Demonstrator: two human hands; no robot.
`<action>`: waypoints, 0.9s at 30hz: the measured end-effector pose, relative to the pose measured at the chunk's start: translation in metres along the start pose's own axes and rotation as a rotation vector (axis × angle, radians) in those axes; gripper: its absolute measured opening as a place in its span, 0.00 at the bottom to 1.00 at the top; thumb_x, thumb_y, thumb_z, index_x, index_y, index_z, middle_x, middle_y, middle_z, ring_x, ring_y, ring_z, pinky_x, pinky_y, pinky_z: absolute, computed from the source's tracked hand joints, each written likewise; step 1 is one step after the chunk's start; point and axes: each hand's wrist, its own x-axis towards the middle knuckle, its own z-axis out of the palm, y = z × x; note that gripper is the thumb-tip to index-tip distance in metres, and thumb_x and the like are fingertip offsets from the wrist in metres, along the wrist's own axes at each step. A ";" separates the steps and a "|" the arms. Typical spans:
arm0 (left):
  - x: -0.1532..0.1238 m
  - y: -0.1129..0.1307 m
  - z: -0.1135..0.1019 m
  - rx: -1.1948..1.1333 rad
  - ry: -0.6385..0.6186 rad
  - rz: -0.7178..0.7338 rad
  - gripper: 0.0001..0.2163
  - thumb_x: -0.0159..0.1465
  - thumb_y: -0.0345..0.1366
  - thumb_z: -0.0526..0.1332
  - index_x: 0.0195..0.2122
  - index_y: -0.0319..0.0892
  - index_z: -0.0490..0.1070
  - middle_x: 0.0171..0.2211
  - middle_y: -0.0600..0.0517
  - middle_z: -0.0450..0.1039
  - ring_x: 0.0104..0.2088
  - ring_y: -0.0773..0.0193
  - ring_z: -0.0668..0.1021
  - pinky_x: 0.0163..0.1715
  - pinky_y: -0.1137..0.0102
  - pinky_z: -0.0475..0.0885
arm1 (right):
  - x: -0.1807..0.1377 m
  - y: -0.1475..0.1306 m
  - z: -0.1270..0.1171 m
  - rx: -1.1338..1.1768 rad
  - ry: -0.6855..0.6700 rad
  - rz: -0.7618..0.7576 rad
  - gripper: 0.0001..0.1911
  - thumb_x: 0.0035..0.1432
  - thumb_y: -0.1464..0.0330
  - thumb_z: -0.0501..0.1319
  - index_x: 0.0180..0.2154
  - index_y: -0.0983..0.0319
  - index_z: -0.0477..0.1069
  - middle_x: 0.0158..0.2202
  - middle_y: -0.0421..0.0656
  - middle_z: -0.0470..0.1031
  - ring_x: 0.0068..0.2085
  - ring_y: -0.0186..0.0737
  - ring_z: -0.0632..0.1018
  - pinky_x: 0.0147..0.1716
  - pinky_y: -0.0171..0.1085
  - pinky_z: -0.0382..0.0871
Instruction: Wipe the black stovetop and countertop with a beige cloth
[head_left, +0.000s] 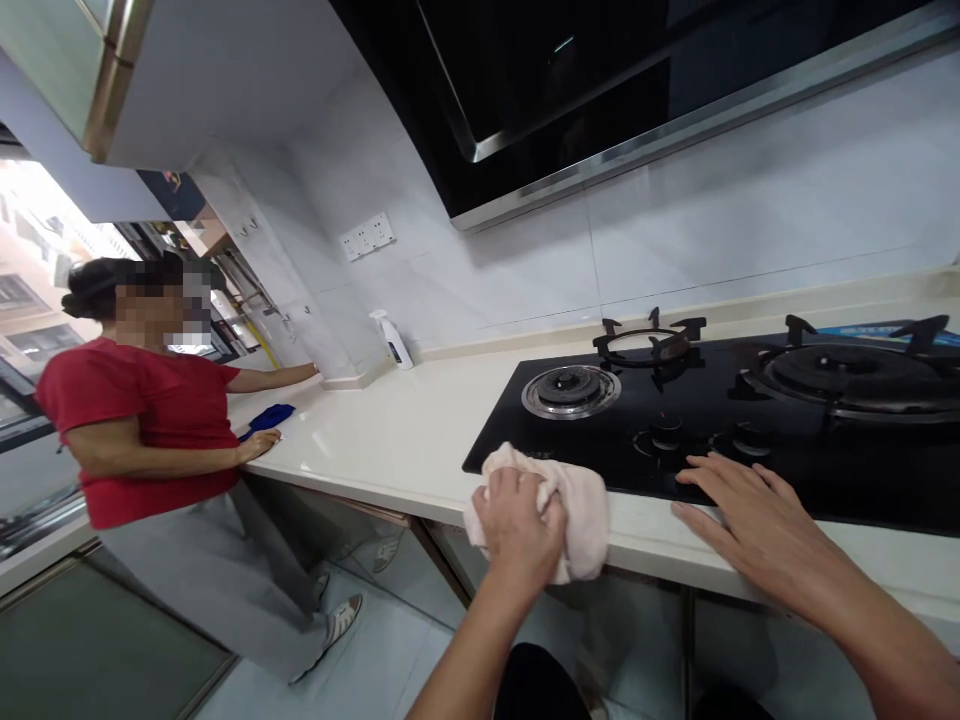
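My left hand [519, 520] is closed on a pale pink cloth [581, 510], pressed over the front left corner of the black gas stove [585, 445] and the counter edge. Part of the cloth hangs over that edge. My right hand [750, 510] lies flat with its fingers spread, touching the stove's front edge below the control knobs [666, 430]. Nothing is in it. The left burner [571, 390] is bare of its pan support [649, 345], which sits behind it on the stove. The right burner [847, 375] has its support in place.
A white spray bottle [393, 342] stands against the wall on the white counter [405, 425]. A person in a red shirt [161, 420] leans at the counter's left end, near a blue cloth [268, 420]. Low overhead is a black range hood [600, 100].
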 end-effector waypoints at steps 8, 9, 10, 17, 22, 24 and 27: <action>-0.017 0.060 0.011 -0.137 0.094 0.157 0.06 0.63 0.42 0.66 0.38 0.48 0.74 0.40 0.49 0.76 0.47 0.52 0.74 0.47 0.53 0.64 | 0.002 0.001 -0.005 -0.011 -0.028 0.008 0.31 0.68 0.44 0.45 0.53 0.55 0.75 0.62 0.49 0.75 0.66 0.57 0.70 0.65 0.62 0.57; -0.018 0.060 0.011 -0.143 0.098 0.159 0.06 0.64 0.43 0.66 0.38 0.48 0.74 0.40 0.49 0.76 0.47 0.52 0.74 0.47 0.53 0.64 | 0.002 0.002 -0.006 -0.008 -0.035 0.010 0.31 0.67 0.44 0.45 0.53 0.55 0.75 0.62 0.49 0.75 0.66 0.57 0.70 0.65 0.62 0.57; -0.018 0.058 0.010 -0.147 0.094 0.168 0.06 0.64 0.43 0.66 0.38 0.48 0.74 0.40 0.49 0.76 0.47 0.52 0.75 0.46 0.53 0.64 | 0.002 0.002 -0.006 -0.005 -0.041 0.012 0.31 0.67 0.45 0.46 0.53 0.55 0.75 0.62 0.49 0.75 0.66 0.57 0.69 0.65 0.62 0.57; -0.021 0.027 0.004 -0.227 0.024 0.298 0.12 0.65 0.47 0.64 0.46 0.48 0.74 0.43 0.46 0.76 0.50 0.49 0.75 0.46 0.53 0.65 | 0.004 0.000 -0.010 -0.005 -0.068 0.019 0.28 0.67 0.47 0.48 0.53 0.54 0.75 0.62 0.48 0.74 0.66 0.57 0.69 0.65 0.62 0.57; -0.020 -0.023 0.005 -0.178 0.083 0.293 0.12 0.64 0.44 0.62 0.46 0.47 0.75 0.46 0.44 0.77 0.54 0.48 0.75 0.52 0.53 0.65 | 0.004 -0.003 -0.013 -0.008 -0.093 0.025 0.28 0.68 0.47 0.48 0.54 0.54 0.74 0.63 0.48 0.73 0.68 0.56 0.68 0.66 0.62 0.56; -0.016 -0.054 0.005 -0.118 0.070 0.244 0.12 0.64 0.44 0.60 0.45 0.48 0.76 0.48 0.44 0.77 0.56 0.48 0.74 0.56 0.53 0.65 | 0.003 -0.003 -0.013 -0.011 -0.099 0.022 0.28 0.69 0.46 0.47 0.54 0.55 0.74 0.64 0.48 0.72 0.68 0.56 0.67 0.66 0.63 0.55; -0.009 -0.105 0.003 -0.023 0.012 0.116 0.13 0.65 0.44 0.57 0.46 0.49 0.76 0.51 0.44 0.77 0.59 0.48 0.73 0.60 0.55 0.64 | 0.003 -0.003 -0.013 0.001 -0.102 0.030 0.29 0.69 0.46 0.46 0.54 0.55 0.74 0.64 0.48 0.73 0.68 0.57 0.67 0.67 0.63 0.54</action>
